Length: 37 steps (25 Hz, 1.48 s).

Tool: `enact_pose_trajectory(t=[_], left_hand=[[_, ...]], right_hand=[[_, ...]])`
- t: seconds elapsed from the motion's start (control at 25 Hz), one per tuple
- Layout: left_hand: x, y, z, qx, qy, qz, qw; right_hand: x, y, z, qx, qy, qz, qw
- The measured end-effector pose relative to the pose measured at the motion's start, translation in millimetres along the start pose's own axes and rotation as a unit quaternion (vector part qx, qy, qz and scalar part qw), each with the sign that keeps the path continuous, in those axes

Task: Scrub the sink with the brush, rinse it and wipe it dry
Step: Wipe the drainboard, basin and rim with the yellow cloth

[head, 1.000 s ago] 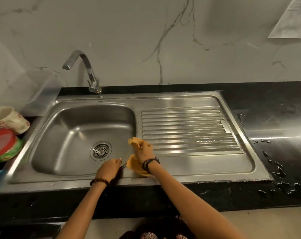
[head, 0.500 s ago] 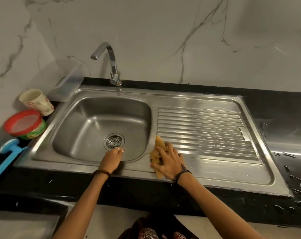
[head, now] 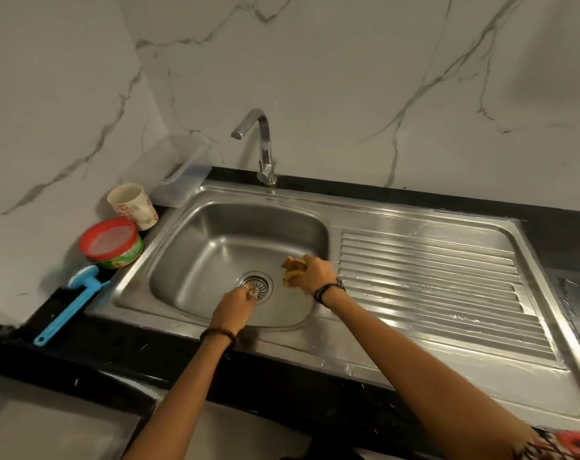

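I look down on a steel sink [head: 169, 247] set in a black counter [head: 564, 224], its bowl on the left and a ribbed draining board [head: 428, 280] on the right. A curved tap [head: 263, 144] stands at the far edge, with no water running that I can see.

My right hand [head: 315, 273] hovers over the right side of the bowl, fingers clenched around a crumpled yellow cloth [head: 291, 268]. The cloth looks soft, light and probably damp; I judge it will bunch and fold easily, so it is best gathered in a full fist, as it is here, then pressed flat against the metal. The steel looks smooth and glossy, and I expect it to be slippery where wet.

My left hand [head: 233, 308] reaches over the near rim, fingertips close to the round drain strainer [head: 255, 286]. The fingers curl downward; I cannot tell whether they pinch anything or only touch it.

The blue brush [head: 72, 302] lies on the counter left of the sink, well apart from both hands. It looks stiff and light, best taken by its long handle. Far from it sit a red-lidded tub [head: 111, 242], a patterned cup [head: 134, 204] and a clear container [head: 182, 174]
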<state>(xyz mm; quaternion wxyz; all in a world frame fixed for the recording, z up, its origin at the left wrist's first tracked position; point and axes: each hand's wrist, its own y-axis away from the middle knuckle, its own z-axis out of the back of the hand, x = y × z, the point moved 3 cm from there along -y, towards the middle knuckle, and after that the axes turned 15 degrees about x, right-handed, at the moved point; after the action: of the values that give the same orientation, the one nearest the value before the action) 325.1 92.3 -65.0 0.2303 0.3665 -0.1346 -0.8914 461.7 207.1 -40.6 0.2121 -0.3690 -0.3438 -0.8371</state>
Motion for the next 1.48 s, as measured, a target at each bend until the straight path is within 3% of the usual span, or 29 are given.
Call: enact_pose_trajectory(t=[0.2, 0.48, 1.0, 1.12, 1.24, 1.36, 1.4, 1.48], left_hand=[[1.6, -9.4, 27.3, -0.084, -0.074, -0.012, 0.994], [7.8, -13.2, 44.9, -0.113, -0.167, 0.013, 0.979], [12.6, -6.8, 52.8, -0.123, -0.176, 0.015, 0.976], [9.1, -6.9, 51.3, -0.125, -0.159, 0.008, 0.979], [5.2, -10.2, 45.4, -0.113, -0.137, -0.004, 0.984], [-3.8, -18.2, 33.9, -0.087, -0.118, -0.014, 0.989], [-8.7, -21.5, 29.5, -0.082, -0.106, -0.021, 0.991], [-21.1, -27.9, 19.5, -0.068, -0.08, -0.037, 0.994]], right_hand=[[63.6, -20.7, 13.3, -0.008, 0.097, 0.005, 0.995], [100.1, -37.6, 10.3, -0.043, 0.121, 0.057, 0.99], [125.2, -35.3, -3.2, -0.063, 0.213, 0.102, 0.97], [115.7, -37.5, 0.6, -0.061, 0.089, 0.084, 0.991], [99.4, -32.7, 8.5, 0.037, -0.081, 0.033, 0.995], [78.7, -21.8, 22.5, 0.137, -0.334, 0.024, 0.932], [72.1, -18.0, 29.6, 0.137, -0.401, 0.024, 0.905], [54.5, -15.1, 46.6, 0.099, -0.421, 0.01, 0.902]])
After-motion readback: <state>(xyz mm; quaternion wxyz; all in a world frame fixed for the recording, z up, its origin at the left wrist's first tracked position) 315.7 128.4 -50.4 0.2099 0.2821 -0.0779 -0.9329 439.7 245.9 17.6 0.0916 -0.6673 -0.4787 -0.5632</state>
